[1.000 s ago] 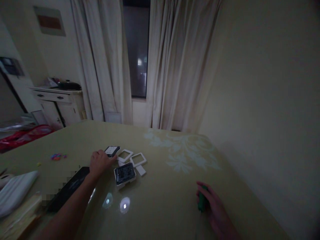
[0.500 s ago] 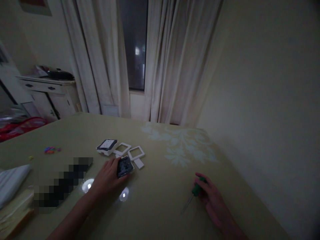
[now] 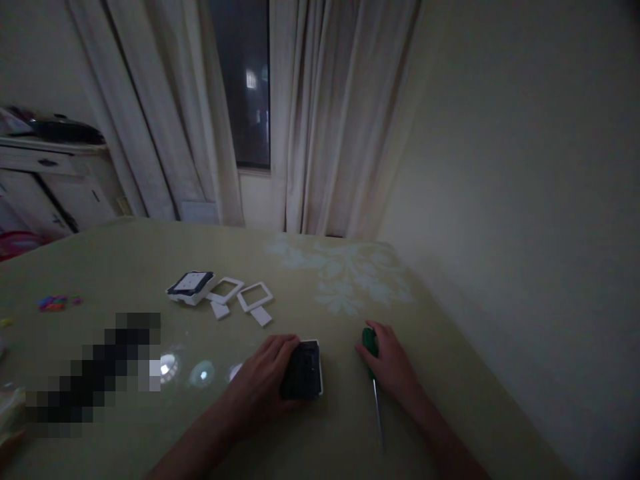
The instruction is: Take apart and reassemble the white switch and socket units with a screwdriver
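Observation:
My left hand (image 3: 265,370) is closed around the side of a square wall switch (image 3: 303,371) with a white rim, its dark inner face turned up. In my right hand (image 3: 393,363), fingers wrap the green handle of a screwdriver (image 3: 370,345). Its thin metal shaft points back toward me, just right of the switch and apart from it. Beyond my left hand lie two white square frames (image 3: 271,293), each with a small white plate beside it. A second wall switch (image 3: 191,288), white with a dark edge and pale middle, sits left of them.
The pale green table (image 3: 310,443) has a light leaf pattern at its far right. Small colourful pieces (image 3: 56,303) lie at the left, with a blurred-out dark long object (image 3: 100,373) nearer me. A wall borders the right; curtains (image 3: 345,120) hang behind.
My left hand has brought the wall switch right and nearer to me. The screwdriver has moved left and its shaft has swung to point more toward me. The view has turned right.

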`<state>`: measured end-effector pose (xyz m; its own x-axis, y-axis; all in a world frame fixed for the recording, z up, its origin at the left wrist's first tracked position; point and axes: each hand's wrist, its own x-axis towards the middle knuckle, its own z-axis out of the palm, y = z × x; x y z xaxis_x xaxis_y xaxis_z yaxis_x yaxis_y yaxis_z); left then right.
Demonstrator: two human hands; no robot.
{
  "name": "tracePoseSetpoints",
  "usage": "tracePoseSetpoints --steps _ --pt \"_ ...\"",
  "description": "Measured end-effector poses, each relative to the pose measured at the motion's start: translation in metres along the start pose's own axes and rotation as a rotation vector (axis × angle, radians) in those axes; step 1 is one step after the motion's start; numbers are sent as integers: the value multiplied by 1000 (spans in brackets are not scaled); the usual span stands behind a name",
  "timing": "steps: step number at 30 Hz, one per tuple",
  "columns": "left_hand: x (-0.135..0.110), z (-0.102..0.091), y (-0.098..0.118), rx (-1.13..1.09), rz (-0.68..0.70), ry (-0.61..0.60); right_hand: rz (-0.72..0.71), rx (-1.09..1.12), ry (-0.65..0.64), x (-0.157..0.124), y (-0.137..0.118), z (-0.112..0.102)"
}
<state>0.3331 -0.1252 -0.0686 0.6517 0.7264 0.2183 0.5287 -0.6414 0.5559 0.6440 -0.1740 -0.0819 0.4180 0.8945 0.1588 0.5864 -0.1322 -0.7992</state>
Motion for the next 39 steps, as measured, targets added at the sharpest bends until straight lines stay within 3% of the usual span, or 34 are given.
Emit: tracePoseSetpoints --steps 3,12,17,23,26,29,33,35,39 --pt "8 1 12 -90 -12 -92 -57 -89 -20 -4 -1 4" --pt "3 -24 32 -287 24 -279 -285 -103 -96 -24 -21 3" --pt "2 -13 33 -305 8 -233 -408 -48 -230 -41 -35 8" --pt "15 -3 31 -387 -25 -57 -447 69 -318 -46 -39 10" --pt "22 -7 36 -546 -94 -10 -421 122 -339 -47 -43 9" --pt "26 -3 44 -712 -203 23 -323 174 -278 -46 -54 8" --pt "31 18 51 -1204 -582 104 -164 249 -349 -35 -72 3" --pt "32 26 55 -1408 -704 78 -106 251 -410 -27 -78 0" --pt "26 25 65 -1613 -601 -37 -79 228 -451 -13 -85 -3"
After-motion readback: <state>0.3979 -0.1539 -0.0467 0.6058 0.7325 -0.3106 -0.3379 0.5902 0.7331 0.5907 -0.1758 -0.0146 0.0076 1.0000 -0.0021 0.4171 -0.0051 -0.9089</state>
